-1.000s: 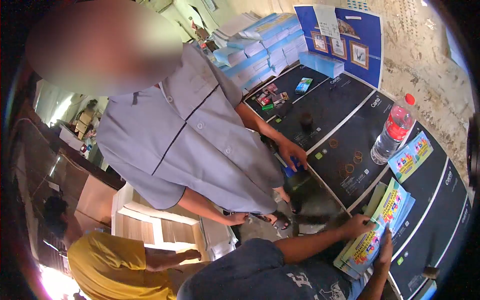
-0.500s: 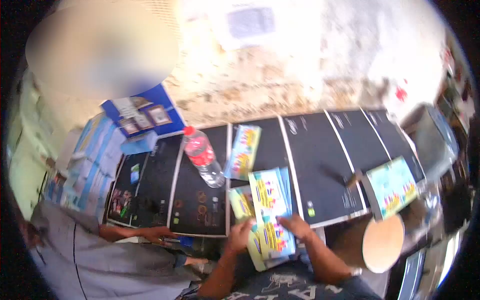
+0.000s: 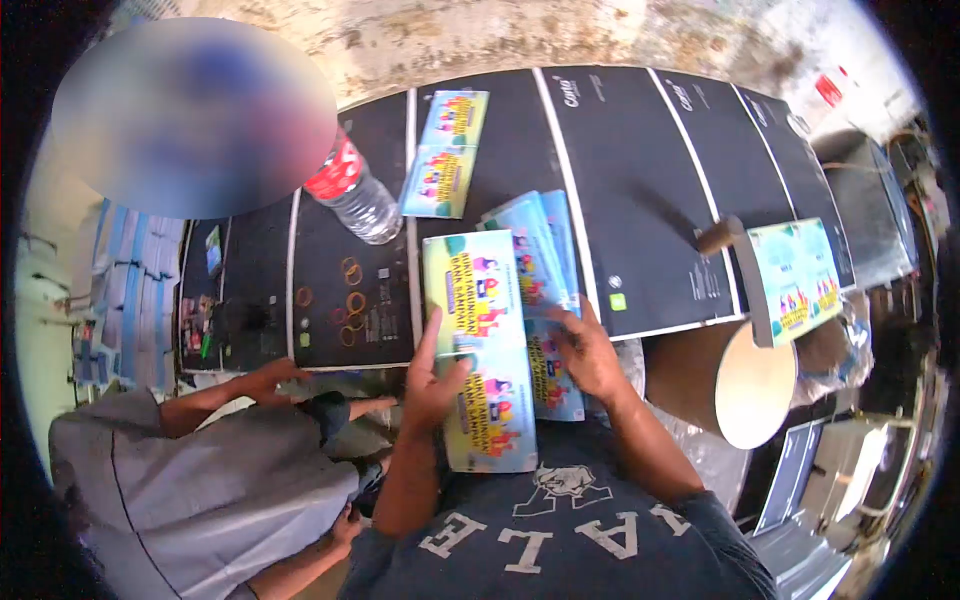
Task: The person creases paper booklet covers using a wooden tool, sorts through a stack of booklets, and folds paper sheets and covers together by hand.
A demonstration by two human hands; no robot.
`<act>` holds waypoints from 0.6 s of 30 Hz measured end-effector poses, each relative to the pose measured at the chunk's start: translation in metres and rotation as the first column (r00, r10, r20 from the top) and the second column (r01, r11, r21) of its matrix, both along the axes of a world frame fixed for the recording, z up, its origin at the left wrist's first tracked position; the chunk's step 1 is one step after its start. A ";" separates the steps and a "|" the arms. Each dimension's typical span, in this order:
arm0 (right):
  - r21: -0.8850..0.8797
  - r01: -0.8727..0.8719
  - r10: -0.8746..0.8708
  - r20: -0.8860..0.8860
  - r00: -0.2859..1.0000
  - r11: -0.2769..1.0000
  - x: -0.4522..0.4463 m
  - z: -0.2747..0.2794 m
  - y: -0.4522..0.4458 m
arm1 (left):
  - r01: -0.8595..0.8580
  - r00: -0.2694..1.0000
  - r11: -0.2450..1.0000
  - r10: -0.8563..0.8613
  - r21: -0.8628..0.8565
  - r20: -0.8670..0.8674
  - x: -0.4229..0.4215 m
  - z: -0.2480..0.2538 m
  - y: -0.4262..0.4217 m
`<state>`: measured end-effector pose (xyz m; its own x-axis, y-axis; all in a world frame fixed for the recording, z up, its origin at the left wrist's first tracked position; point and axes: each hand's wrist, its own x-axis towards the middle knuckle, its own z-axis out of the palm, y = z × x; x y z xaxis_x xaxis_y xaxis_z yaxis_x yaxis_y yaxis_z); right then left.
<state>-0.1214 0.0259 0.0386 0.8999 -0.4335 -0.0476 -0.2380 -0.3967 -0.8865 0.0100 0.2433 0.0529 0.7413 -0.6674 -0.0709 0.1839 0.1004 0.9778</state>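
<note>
My left hand [image 3: 436, 385] is closed on a green and yellow printed booklet sheet [image 3: 480, 350], its thumb across the front. To the right of it, my right hand [image 3: 590, 350] has its fingers bent over several blue printed sheets [image 3: 553, 290], partly covered by the first one. Beyond them on the black table lies another printed sheet [image 3: 445, 155]. A plastic bottle with a red label [image 3: 360, 195] stands to its left.
Rubber bands [image 3: 353, 302] lie on the black table [image 3: 640, 150]. A thick stack of booklets [image 3: 792, 280] sits at the right edge beside a dark cylindrical object [image 3: 720, 236]. At the left, a person in grey [image 3: 200, 490] is near wrapped paper stacks [image 3: 135, 290].
The view has swung right and down toward the table. The green and yellow sheet in my left hand has moved left, apart from the blue sheets at my right hand.
</note>
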 end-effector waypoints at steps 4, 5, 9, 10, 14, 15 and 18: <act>0.291 0.126 -0.115 -0.052 0.992 0.948 0.004 -0.018 -0.001 | -0.013 0.999 0.989 0.006 -0.150 -0.047 0.009 0.002 -0.030; 0.323 0.069 -0.048 -0.072 0.996 0.944 0.009 0.006 0.001 | -0.017 0.998 0.985 0.005 -0.173 -0.068 0.008 0.004 -0.037; -0.009 -0.022 0.021 -0.143 0.989 1.000 0.011 0.016 0.005 | -0.046 0.999 0.987 0.048 -0.156 0.007 0.002 -0.018 -0.042; 0.201 0.054 -0.042 -0.062 0.997 0.978 0.006 -0.002 0.003 | -0.098 0.995 0.984 0.095 -0.146 -0.030 0.003 -0.026 -0.036; 0.590 0.254 -0.234 -0.112 0.966 0.767 0.010 0.002 -0.003 | -0.201 0.971 0.955 0.166 -0.217 -0.172 0.028 -0.032 -0.001; 0.315 0.231 -0.218 -0.076 0.973 0.920 0.008 0.003 -0.005 | -0.203 0.973 0.956 0.172 -0.214 -0.153 0.031 -0.033 0.008; -0.172 0.204 -0.216 -0.055 0.975 0.964 0.005 -0.001 -0.005 | -0.146 0.987 0.975 0.154 -0.169 0.038 0.028 -0.023 0.008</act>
